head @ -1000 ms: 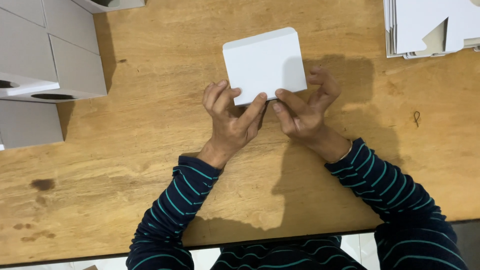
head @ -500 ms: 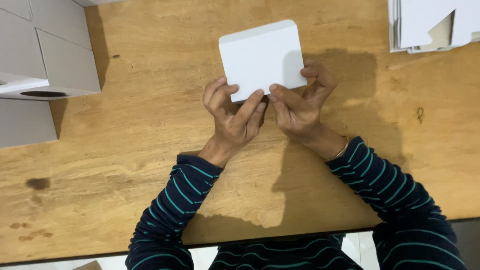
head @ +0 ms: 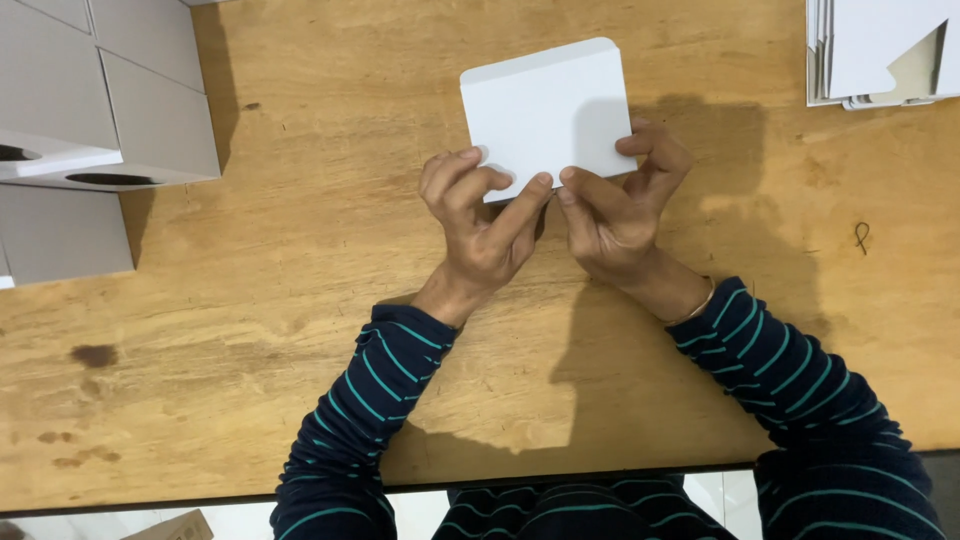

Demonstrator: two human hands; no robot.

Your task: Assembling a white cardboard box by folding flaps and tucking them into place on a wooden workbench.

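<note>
- My left hand (head: pixel 480 225) grips the near edge of a flat white card box (head: pixel 548 115), its fingers (head: pixel 455 180) curled and clamped over the lower left corner, the index finger stretched along the bottom edge.
- My right hand (head: pixel 615 205) pinches the same box at its lower right edge, thumb and fingers closed on it; the two index fingertips meet just under the box's near edge.
- The box lies toward the far middle of the wooden desk (head: pixel 300 330), its rounded far corners pointing away from me; I cannot tell whether it rests fully on the wood or is lifted slightly.
- At the left edge of the desk I see several made-up white cartons (head: pixel 95 110) grouped together, well apart from my hands.
- In the far right corner sits a stack of flat white card blanks (head: pixel 880 50).
- A small dark mark (head: pixel 861 236) shows on the wood to the right of my right hand.
</note>
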